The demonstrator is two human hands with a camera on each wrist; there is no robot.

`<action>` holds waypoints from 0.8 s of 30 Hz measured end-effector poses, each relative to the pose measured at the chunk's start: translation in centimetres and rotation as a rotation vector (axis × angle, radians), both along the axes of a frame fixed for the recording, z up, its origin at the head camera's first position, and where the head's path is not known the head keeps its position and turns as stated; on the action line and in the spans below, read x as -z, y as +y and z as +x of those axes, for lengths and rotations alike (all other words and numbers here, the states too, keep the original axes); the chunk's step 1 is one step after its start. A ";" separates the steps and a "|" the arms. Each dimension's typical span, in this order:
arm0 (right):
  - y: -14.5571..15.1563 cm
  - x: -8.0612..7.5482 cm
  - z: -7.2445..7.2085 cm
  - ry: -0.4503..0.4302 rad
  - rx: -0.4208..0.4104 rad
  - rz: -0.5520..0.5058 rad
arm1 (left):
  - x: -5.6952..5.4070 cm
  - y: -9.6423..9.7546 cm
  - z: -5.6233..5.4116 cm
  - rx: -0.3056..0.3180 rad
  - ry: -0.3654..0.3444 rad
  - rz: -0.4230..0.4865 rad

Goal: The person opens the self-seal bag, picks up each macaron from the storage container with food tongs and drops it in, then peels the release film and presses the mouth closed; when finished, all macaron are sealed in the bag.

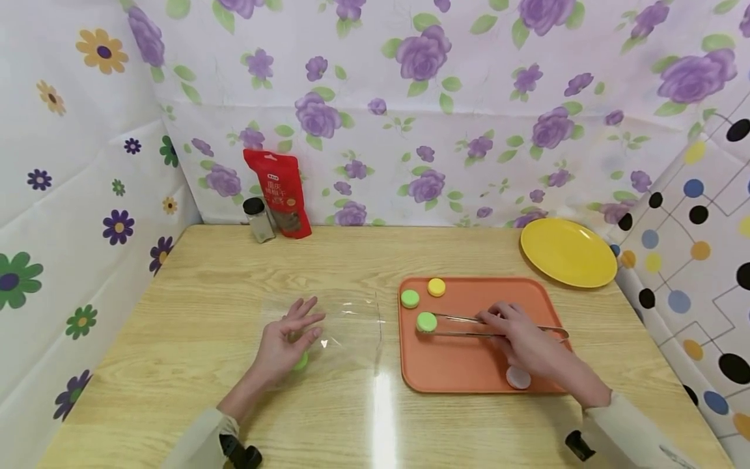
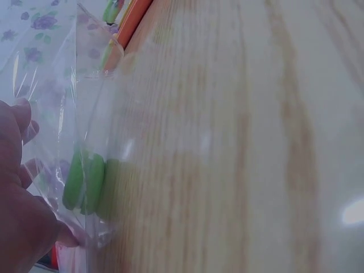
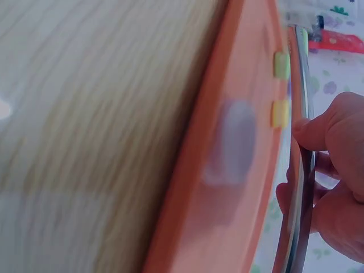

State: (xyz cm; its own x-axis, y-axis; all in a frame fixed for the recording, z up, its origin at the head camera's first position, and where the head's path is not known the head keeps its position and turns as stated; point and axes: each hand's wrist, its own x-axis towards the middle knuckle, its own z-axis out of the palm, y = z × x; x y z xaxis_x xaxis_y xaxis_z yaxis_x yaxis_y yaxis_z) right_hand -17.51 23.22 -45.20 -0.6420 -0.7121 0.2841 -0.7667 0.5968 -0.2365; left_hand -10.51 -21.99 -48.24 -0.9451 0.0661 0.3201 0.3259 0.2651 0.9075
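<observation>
My left hand [image 1: 287,342] holds a clear plastic bag [image 1: 351,326], its thumb and fingers apart at the film in the left wrist view. Inside the bag, near the table, is a green macaron [image 2: 84,185], partly covered by the hand in the head view. My right hand [image 1: 521,335] grips metal tongs [image 1: 463,334] over the orange tray [image 1: 457,374]. Between the tong tips sits another green macaron [image 1: 426,322]. On the tray lie a green macaron [image 1: 409,299], a yellow macaron [image 1: 436,287] and a pale one [image 1: 518,378], partly under the right wrist.
A yellow plate [image 1: 568,253] lies at the back right, behind the tray. Against the flowered back wall stand a red pouch [image 1: 282,195] and a black-capped shaker jar [image 1: 259,221]. Patterned sheets border the wooden table [image 1: 199,280] on both sides.
</observation>
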 end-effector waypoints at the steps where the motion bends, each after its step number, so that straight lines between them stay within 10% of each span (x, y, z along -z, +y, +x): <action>1: -0.4 -0.2 0.0 0.001 -0.009 -0.003 | 0.0 0.0 0.0 0.002 -0.001 0.003; 24: -13.1 -1.5 -0.9 -0.064 -0.231 0.098 | 0.0 -0.1 0.0 0.013 0.012 -0.003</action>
State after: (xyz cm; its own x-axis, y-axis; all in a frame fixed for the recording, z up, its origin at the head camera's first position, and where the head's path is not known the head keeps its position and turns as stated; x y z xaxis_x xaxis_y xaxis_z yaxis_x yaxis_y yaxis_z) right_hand -18.41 10.12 -43.69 -0.4737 -0.8640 0.1705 -0.8705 0.4301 -0.2391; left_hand -10.54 -22.08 -48.23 -0.9404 0.0790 0.3308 0.3398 0.2638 0.9027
